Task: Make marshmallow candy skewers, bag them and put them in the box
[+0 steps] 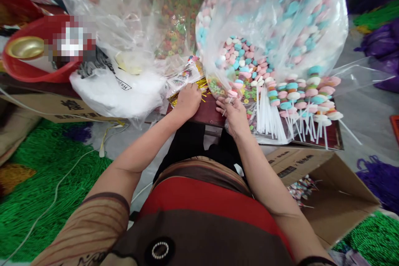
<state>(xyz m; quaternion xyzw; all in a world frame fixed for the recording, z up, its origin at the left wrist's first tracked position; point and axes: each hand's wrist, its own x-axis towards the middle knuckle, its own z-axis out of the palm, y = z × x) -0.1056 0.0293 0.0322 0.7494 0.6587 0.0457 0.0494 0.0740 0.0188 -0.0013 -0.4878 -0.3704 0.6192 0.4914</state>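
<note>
Red-brown shirt; pink candy, white stick

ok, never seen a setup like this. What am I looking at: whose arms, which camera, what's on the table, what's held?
No machine here: these are a person's bare hands, seen from one head-worn camera looking forward and down. On the dark red table are a big bag of pastel candies, loose white sticks and candy skewers. The right hand holds what looks like a candy-topped stick. The left hand is at some gold ties; its grip is unclear.
</note>
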